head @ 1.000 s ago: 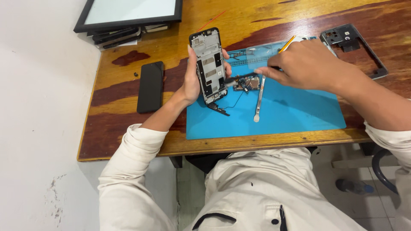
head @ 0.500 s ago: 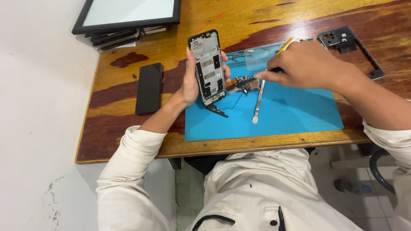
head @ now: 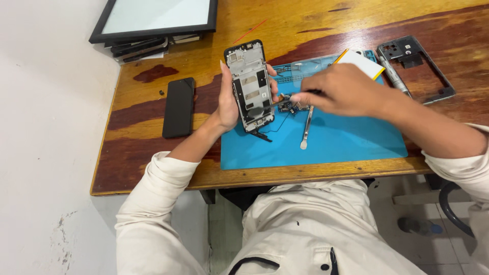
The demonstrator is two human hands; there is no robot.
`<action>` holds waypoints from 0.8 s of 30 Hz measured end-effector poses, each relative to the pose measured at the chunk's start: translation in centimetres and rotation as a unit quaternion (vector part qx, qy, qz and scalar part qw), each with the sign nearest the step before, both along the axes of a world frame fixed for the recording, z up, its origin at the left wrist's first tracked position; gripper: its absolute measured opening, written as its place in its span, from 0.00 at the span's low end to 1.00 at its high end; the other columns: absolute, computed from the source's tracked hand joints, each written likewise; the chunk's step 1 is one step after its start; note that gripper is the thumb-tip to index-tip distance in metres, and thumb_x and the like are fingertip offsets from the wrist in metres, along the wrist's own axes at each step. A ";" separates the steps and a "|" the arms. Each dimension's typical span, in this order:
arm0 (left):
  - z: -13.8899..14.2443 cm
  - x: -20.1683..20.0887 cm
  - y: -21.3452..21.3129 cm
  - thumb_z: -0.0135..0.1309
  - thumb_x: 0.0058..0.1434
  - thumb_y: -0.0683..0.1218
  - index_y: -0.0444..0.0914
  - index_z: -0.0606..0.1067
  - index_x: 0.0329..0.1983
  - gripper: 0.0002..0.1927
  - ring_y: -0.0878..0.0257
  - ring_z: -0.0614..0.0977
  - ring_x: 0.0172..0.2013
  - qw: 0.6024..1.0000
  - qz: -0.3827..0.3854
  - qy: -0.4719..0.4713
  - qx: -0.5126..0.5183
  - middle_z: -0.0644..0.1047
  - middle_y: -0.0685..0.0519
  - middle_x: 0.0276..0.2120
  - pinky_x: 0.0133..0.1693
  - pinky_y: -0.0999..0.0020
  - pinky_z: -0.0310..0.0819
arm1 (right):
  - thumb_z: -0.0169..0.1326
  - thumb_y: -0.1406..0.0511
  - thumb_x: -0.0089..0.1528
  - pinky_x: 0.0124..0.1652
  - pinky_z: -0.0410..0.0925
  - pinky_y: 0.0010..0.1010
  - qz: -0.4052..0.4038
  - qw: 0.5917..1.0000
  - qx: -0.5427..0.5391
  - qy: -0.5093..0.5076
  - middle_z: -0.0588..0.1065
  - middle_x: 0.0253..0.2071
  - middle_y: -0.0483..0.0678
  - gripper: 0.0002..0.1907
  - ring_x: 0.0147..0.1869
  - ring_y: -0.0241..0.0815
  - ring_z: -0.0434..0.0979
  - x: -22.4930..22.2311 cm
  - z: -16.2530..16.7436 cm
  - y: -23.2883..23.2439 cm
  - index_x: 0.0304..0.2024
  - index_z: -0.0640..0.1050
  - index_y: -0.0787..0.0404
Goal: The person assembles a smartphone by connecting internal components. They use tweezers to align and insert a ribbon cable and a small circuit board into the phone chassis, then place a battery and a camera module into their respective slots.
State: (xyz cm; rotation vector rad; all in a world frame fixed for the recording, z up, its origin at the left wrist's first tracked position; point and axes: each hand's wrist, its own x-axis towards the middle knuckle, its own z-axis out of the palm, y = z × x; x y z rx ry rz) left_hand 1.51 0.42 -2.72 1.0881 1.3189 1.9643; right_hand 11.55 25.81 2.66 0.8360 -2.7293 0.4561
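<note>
My left hand (head: 229, 104) is wrapped around the opened black phone frame with its bare silver inner plate (head: 249, 84), holding it upright over the left edge of the blue rubber work mat (head: 346, 140); my right hand (head: 344, 91) is closed, pinching a thin dark tool whose tip meets the small circuit board (head: 290, 105) just right of the frame; a slim metal spudger (head: 307, 127) lies on the mat beneath that hand. On the wooden table (head: 153, 153), a black rectangular phone (head: 178, 107) lies to the left, and a grey plastic phone mid-frame (head: 420, 66) sits far right beside a metal screwdriver (head: 395, 76).
</note>
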 end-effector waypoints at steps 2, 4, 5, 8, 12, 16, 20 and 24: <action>0.3 0.6 0.0 0.16 0.64 0.80 0.34 0.69 0.60 0.53 0.55 0.83 0.44 0.999 -0.017 -0.029 0.014 0.78 0.46 0.43 0.47 0.59 0.82 | 0.54 0.50 0.65 0.29 0.67 0.45 -0.001 1.000 -0.007 -0.010 0.76 0.23 0.50 0.20 0.27 0.54 0.76 0.2 -0.3 -0.6 0.31 0.82 0.58; 0.6 1.1 0.0 0.16 0.64 0.80 0.33 0.70 0.60 0.53 0.55 0.83 0.43 0.999 -0.027 -0.039 0.019 0.78 0.46 0.42 0.46 0.59 0.83 | 0.55 0.50 0.64 0.28 0.66 0.44 0.001 1.000 -0.012 -0.019 0.76 0.23 0.49 0.19 0.27 0.54 0.76 0.4 -0.5 -1.0 0.32 0.82 0.58; 0.8 1.3 0.0 0.16 0.65 0.80 0.33 0.70 0.60 0.53 0.55 0.83 0.43 0.998 -0.031 -0.043 0.022 0.78 0.46 0.42 0.46 0.59 0.83 | 0.56 0.50 0.63 0.27 0.66 0.44 0.003 1.000 -0.014 -0.020 0.76 0.22 0.49 0.19 0.26 0.54 0.76 0.5 -0.5 -1.1 0.32 0.82 0.58; 1.1 1.9 0.2 0.15 0.65 0.80 0.32 0.70 0.60 0.54 0.55 0.82 0.42 0.996 -0.034 -0.083 0.024 0.77 0.45 0.41 0.45 0.59 0.83 | 0.58 0.49 0.62 0.28 0.66 0.44 -0.003 1.000 0.007 -0.016 0.75 0.21 0.49 0.20 0.26 0.54 0.76 0.4 -0.5 -1.0 0.30 0.81 0.59; 1.1 2.4 0.6 0.15 0.65 0.80 0.31 0.70 0.60 0.55 0.54 0.83 0.40 0.996 -0.036 -0.087 0.004 0.76 0.45 0.41 0.44 0.59 0.84 | 0.58 0.52 0.64 0.28 0.66 0.43 0.010 0.998 -0.052 0.040 0.76 0.25 0.49 0.18 0.28 0.52 0.77 0.3 -0.3 -0.7 0.31 0.81 0.60; 1.0 2.5 0.8 0.16 0.64 0.79 0.32 0.69 0.64 0.55 0.54 0.83 0.39 0.991 -0.055 -0.125 -0.017 0.76 0.46 0.41 0.41 0.58 0.84 | 0.59 0.53 0.66 0.28 0.67 0.41 -0.057 0.996 -0.070 0.025 0.76 0.25 0.51 0.19 0.26 0.53 0.75 0.2 0.2 -0.2 0.31 0.81 0.61; 1.0 2.2 0.7 0.18 0.65 0.80 0.32 0.68 0.67 0.55 0.56 0.82 0.40 0.995 -0.033 -0.099 0.002 0.76 0.44 0.40 0.40 0.56 0.86 | 0.60 0.52 0.62 0.28 0.68 0.39 0.041 0.996 -0.068 0.028 0.79 0.27 0.50 0.19 0.27 0.51 0.77 0.6 -0.2 -0.8 0.31 0.83 0.60; 1.0 2.3 0.7 0.19 0.65 0.79 0.34 0.64 0.71 0.53 0.55 0.82 0.38 0.987 -0.061 -0.151 -0.007 0.76 0.44 0.41 0.39 0.56 0.86 | 0.62 0.50 0.60 0.28 0.68 0.40 0.011 0.999 -0.020 0.039 0.78 0.24 0.51 0.19 0.26 0.53 0.76 0.4 -0.2 -0.4 0.30 0.84 0.59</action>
